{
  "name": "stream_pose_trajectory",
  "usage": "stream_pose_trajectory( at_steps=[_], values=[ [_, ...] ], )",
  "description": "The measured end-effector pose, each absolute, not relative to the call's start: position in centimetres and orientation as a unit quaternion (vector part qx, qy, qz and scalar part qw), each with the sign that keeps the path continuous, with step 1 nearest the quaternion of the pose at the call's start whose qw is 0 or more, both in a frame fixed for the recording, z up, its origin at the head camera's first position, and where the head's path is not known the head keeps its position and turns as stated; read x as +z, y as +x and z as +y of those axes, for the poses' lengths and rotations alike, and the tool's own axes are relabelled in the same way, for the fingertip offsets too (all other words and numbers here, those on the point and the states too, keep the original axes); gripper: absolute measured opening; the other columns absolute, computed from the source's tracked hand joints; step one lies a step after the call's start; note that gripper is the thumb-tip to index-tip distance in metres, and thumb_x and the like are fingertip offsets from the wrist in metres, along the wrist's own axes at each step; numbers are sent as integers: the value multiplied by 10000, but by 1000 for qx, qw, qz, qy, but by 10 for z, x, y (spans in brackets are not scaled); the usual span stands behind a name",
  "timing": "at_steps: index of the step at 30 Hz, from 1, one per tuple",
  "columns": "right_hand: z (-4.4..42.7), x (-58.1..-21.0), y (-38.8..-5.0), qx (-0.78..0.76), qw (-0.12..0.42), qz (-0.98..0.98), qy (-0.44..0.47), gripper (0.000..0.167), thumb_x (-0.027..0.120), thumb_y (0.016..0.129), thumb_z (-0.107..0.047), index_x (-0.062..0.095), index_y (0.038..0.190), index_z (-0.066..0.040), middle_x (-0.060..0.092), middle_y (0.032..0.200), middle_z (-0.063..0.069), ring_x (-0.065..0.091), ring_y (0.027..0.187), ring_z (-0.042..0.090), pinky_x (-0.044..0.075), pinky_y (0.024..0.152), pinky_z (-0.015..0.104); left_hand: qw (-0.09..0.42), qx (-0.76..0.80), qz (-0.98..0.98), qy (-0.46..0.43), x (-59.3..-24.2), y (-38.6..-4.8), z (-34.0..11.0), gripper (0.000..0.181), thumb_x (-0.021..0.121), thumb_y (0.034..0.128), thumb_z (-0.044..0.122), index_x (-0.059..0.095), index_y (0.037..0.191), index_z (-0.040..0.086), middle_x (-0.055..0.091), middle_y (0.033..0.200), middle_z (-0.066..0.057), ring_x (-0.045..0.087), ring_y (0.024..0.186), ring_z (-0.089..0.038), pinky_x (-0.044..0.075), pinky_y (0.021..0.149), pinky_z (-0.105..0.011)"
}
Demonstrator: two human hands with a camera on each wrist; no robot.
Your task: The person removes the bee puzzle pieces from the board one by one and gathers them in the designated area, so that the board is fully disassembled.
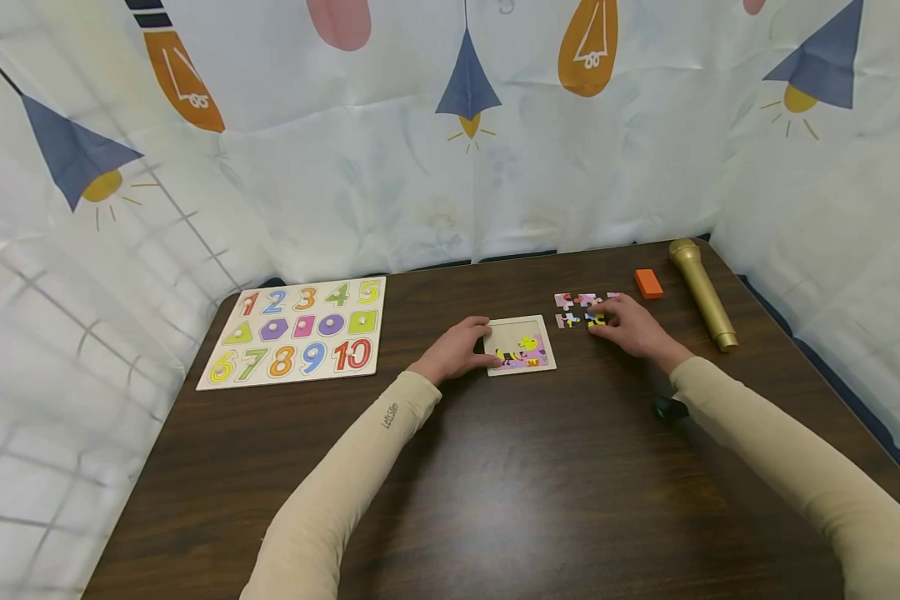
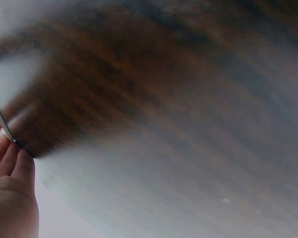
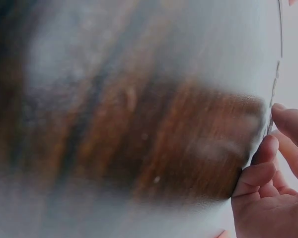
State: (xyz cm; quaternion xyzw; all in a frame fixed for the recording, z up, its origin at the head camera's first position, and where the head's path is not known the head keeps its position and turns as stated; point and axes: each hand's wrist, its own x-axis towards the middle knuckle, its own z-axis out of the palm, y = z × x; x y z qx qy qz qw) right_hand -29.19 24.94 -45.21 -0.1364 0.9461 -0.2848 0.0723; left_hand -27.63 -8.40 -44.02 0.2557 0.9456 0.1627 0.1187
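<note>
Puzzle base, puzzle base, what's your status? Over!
Left grip: holding puzzle board, partly filled. Right grip: on a loose puzzle piece. Orange block: aside, apparently not blocking.

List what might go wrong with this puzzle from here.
The right hand has its fingers at one piece close beside other loose pieces, so it might nudge those. The left hand touches the puzzle tray near the laid pieces; a careless push could slide the tray or unseat them.
</note>
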Motion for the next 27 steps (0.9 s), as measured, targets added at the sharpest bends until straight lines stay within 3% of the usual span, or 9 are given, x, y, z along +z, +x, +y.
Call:
stream_pose_trajectory(
  at_steps=[14,27],
  values=[
    [248,-454,-296,-268,67,949,-152,388,637,956,-164,592,1283,41,486,1188,252,520,1009,357,445,878,523,117,160,947,252,-441,-277,-84,667,701,889,429,526,1389,24,382,1520,-118,391,1378,-255,319,1131,-364],
    [248,-452,-297,-264,79,950,-146,394,637,957,-174,589,1287,34,480,1208,252,497,1007,352,437,890,529,116,161,946,257,-441,-276,-84,661,696,894,425,522,1390,23,379,1521,-117,386,1382,-252,320,1130,-361]
  ],
)
